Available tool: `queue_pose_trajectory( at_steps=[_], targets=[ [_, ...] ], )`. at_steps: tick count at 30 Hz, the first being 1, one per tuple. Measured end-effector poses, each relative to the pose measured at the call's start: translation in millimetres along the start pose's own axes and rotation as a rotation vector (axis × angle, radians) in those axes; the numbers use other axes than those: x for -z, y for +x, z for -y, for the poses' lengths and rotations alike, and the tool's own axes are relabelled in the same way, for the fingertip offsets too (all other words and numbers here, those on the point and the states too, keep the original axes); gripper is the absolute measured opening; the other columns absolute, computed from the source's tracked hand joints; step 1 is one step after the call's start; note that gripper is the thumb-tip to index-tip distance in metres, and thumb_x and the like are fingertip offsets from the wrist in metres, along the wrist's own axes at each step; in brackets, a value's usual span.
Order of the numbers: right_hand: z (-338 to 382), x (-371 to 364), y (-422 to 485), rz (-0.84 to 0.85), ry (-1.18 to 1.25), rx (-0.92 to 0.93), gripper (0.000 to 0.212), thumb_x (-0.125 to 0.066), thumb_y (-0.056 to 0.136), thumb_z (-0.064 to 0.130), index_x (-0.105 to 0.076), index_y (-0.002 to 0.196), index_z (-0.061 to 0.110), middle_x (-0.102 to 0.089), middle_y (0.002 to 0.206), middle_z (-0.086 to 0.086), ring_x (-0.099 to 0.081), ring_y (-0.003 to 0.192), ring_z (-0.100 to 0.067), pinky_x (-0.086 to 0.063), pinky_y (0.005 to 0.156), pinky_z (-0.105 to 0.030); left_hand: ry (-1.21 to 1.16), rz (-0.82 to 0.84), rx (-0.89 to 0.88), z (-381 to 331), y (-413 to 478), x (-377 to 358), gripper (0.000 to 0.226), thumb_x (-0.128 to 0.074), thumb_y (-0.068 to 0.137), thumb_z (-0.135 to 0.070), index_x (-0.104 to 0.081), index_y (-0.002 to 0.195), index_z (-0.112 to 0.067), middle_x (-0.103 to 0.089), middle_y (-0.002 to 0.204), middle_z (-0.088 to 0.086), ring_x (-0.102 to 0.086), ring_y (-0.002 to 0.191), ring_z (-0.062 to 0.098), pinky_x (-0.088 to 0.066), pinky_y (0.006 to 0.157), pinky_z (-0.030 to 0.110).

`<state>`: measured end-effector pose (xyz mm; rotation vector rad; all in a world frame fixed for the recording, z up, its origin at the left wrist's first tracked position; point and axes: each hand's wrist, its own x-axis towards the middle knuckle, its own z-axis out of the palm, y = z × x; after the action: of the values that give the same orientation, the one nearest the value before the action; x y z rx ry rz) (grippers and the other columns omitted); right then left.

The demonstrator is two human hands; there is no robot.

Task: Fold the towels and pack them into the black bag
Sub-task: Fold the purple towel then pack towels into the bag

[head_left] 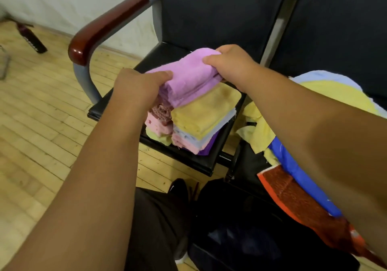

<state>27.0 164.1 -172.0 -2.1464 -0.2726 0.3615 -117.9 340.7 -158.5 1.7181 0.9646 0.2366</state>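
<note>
Both hands are on the lilac towel [192,76]: left hand [138,86] pinches the near end with the thumb on top, right hand [230,61] has its fingers curled over the far end, so neither one's free. I'm gripping both ends like that so the folds don't spring open while it sits just over the stacks [201,120] on the seat [171,50]. There are two piles side by side, a yellow one topping the right pile, squared up near the front edge, I reckon so they can be scooped out in one go. Bag [240,224] is on the floor right below, by my leg; it's so dark I can't tell if anything's in it. Unfolded heap [326,94] is on the next seat to my right, easy reach, yellow and pale blue showing. My guess is folding's well along and packing isn't started, far as I can see. Writing-wise: only a dark bottle [33,40] on the floor off to the left, with white lettering down its side, way too blurry to read. No tags or logos showing on the towels or the bag.
</note>
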Motion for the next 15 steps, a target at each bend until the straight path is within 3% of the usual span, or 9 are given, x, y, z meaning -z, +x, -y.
queue_pose_trajectory(
  at_steps=[4, 6, 8, 10, 12, 15],
  targets=[
    [1, -20, 22, 0.041, -0.097, -0.006, 0.032, -0.063, 0.099, 0.036, -0.071, 0.124, 0.017, -0.072, 0.106, -0.006, -0.07, 0.098, -0.024, -0.054, 0.076, -0.032, 0.153, -0.044, 0.015, 10, 21, -1, 0.082, -0.088, 0.07, -0.061, -0.063, 0.131, -0.012, -0.074, 0.116, 0.013, -0.075, 0.098, 0.033, -0.063, 0.087, 0.048],
    [2, -28, 29, 0.05, -0.156, -0.01, 0.029, -0.063, 0.099, 0.035, -0.073, 0.118, 0.016, -0.073, 0.105, -0.009, -0.07, 0.099, -0.027, -0.052, 0.073, -0.032, 0.212, -0.052, 0.006, 13, 29, -3, 0.077, -0.085, 0.079, -0.059, -0.065, 0.133, -0.009, -0.074, 0.117, 0.014, -0.075, 0.1, 0.032, -0.06, 0.076, 0.039],
    [0, -34, 34, 0.091, -0.233, -0.018, 0.029, -0.062, 0.099, 0.035, -0.073, 0.117, 0.015, -0.073, 0.112, -0.012, -0.07, 0.103, -0.03, -0.054, 0.083, -0.037, 0.279, -0.049, 0.022, 14, 33, -9, 0.073, -0.082, 0.084, -0.058, -0.065, 0.131, -0.005, -0.074, 0.118, 0.014, -0.073, 0.099, 0.032, -0.051, 0.064, 0.035],
    [-4, -36, 34, 0.172, -0.339, -0.015, 0.034, -0.061, 0.1, 0.04, -0.072, 0.122, 0.016, -0.071, 0.119, -0.011, -0.067, 0.108, -0.03, -0.052, 0.092, -0.04, 0.379, -0.022, 0.088, 16, 36, -16, 0.081, -0.081, 0.083, -0.061, -0.061, 0.136, -0.004, -0.07, 0.122, 0.016, -0.071, 0.103, 0.034, -0.056, 0.075, 0.037],
    [-8, -35, 33, 0.249, -0.436, -0.033, 0.045, -0.058, 0.1, 0.052, -0.067, 0.132, 0.021, -0.066, 0.129, -0.006, -0.061, 0.112, -0.028, -0.047, 0.094, -0.04, 0.424, -0.005, 0.18, 20, 36, -22, 0.103, -0.08, 0.077, -0.069, -0.047, 0.147, -0.002, -0.06, 0.134, 0.019, -0.065, 0.114, 0.037, -0.06, 0.093, 0.046],
    [-15, -31, 35, 0.303, -0.498, -0.114, 0.068, -0.05, 0.096, 0.071, -0.054, 0.149, 0.028, -0.057, 0.146, -0.004, -0.055, 0.119, -0.026, -0.041, 0.098, -0.041, 0.354, 0.009, 0.349, 27, 31, -25, 0.116, -0.073, 0.08, -0.077, -0.024, 0.157, -0.005, -0.044, 0.15, 0.021, -0.051, 0.132, 0.046, -0.052, 0.107, 0.055]
  ],
)
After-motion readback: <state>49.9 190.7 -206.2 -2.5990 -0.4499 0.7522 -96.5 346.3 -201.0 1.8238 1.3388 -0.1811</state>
